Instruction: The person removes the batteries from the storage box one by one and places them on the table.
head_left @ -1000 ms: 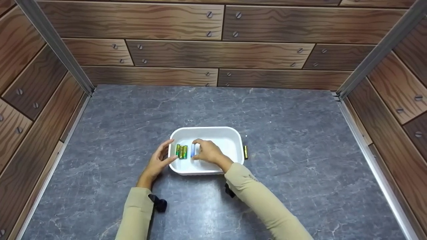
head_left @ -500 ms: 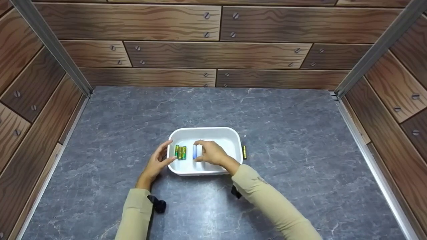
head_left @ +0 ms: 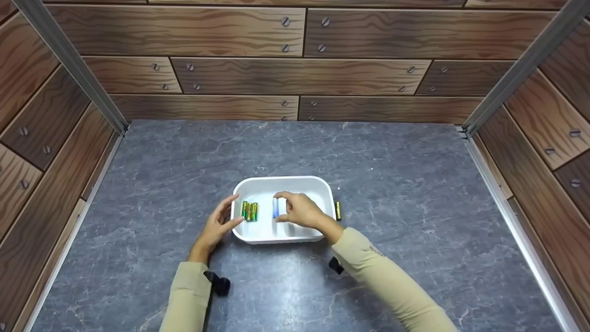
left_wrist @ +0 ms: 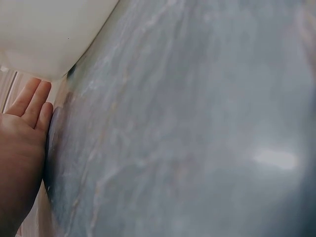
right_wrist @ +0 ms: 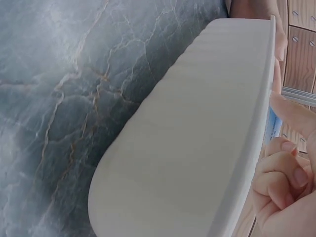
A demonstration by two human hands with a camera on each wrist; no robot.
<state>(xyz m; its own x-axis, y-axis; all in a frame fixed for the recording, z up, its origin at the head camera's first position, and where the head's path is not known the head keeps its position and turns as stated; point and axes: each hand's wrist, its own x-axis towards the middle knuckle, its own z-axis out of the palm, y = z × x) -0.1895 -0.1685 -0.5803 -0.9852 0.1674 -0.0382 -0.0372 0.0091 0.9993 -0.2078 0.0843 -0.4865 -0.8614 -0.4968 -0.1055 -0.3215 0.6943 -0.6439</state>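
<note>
A white rectangular tray (head_left: pixel 283 239) stands on the grey table. My left hand (head_left: pixel 216 227) lies at its left end, thumb and fingers spread at the rim. In the left wrist view, the straight fingers of this left hand (left_wrist: pixel 22 128) reach up to the tray's outer wall (left_wrist: pixel 44 39). Over the tray's middle, my right hand (head_left: pixel 302 211) pinches a blue-and-white battery (head_left: pixel 275 208) by its two ends, between thumb and forefinger. The other fingers are curled in the right wrist view. Several green-and-gold batteries (head_left: pixel 249 211) lie side by side inside the tray, near its left end.
A gold-and-black battery (head_left: pixel 338 210) lies on the table (head_left: pixel 415 184) just beyond the tray's right wall. Wood-patterned walls (head_left: pixel 230 74) close off the back and both sides, with metal posts (head_left: pixel 69 64) at the corners.
My right hand has moved to the right over the tray with the blue-and-white battery, away from the green-and-gold ones. The left hand has stayed at the rim.
</note>
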